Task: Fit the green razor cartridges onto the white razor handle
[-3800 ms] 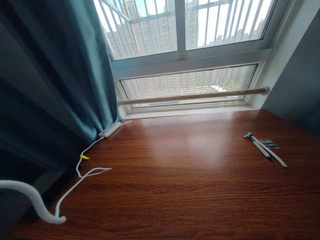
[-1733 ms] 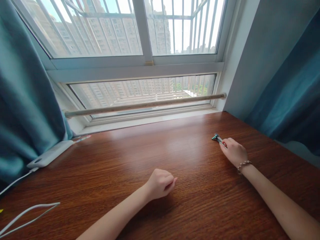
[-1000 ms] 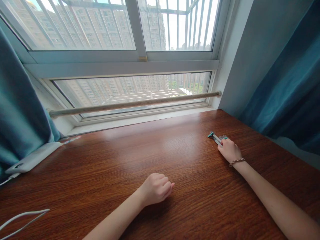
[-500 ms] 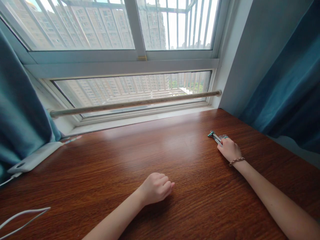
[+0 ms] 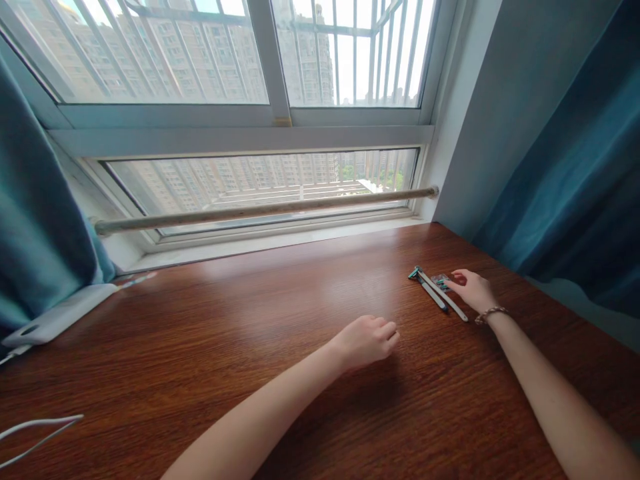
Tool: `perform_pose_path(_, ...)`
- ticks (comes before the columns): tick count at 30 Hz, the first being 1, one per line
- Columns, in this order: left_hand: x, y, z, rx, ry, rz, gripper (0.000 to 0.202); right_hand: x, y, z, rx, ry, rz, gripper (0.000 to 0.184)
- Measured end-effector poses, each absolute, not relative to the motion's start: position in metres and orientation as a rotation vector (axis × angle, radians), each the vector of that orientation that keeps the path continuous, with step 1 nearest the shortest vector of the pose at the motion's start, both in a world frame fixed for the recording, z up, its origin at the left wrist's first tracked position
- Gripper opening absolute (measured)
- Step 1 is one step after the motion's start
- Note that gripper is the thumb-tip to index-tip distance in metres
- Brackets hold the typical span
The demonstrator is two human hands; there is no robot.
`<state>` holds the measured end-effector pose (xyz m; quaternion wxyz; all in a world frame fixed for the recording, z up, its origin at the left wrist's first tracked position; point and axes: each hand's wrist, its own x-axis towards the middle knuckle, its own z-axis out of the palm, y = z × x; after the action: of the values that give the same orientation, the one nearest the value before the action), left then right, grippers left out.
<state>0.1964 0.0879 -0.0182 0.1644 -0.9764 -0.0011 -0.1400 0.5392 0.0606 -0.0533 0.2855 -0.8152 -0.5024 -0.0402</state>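
Note:
Two slim grey razor handles (image 5: 436,295) lie side by side on the brown wooden table (image 5: 210,347); one carries a teal head at its far end. A small clear pack of teal cartridges (image 5: 440,279) lies just right of them. My right hand (image 5: 474,291), a bead bracelet on its wrist, rests beside the razors with its fingers stretched out, the fingertips at the pack. My left hand (image 5: 367,339) lies on the table left of the razors and nearer to me, its fingers loosely curled and nothing in them.
A white power bank (image 5: 55,317) lies at the far left by the teal curtain (image 5: 35,220), with a white cable (image 5: 37,430) looping near the front left corner. A rod (image 5: 260,209) spans the window. Another teal curtain (image 5: 575,173) hangs on the right.
My right hand has slid off the razor handles to their right, so both now show. My left hand has moved forward and right, closer to the razors.

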Motion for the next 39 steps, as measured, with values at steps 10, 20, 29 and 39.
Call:
perform_pose_path(10, 0.347, 0.097, -0.034, -2.697, -0.145, -0.387, 0.038, 0.547, 0.071, -0.076, -2.178, -1.380, -0.005, 0.043)
perform_pose_path(20, 0.372, 0.100, -0.039, -2.770, -0.011, -0.302, 0.030, 0.548, 0.065, -0.069, -2.192, -1.327, -0.004, 0.037)
perform_pose_path(29, 0.313, 0.119, -0.037, -2.750, -0.027, -0.334, 0.025, 0.539, 0.066, -0.068, -2.169, -1.333, -0.076, 0.046)
perform_pose_path(39, 0.144, 0.127, -0.023, -2.705, -0.178, -0.192, 0.016, 0.397, 0.069, -0.055, -1.782, -1.670, 0.091, 0.042)
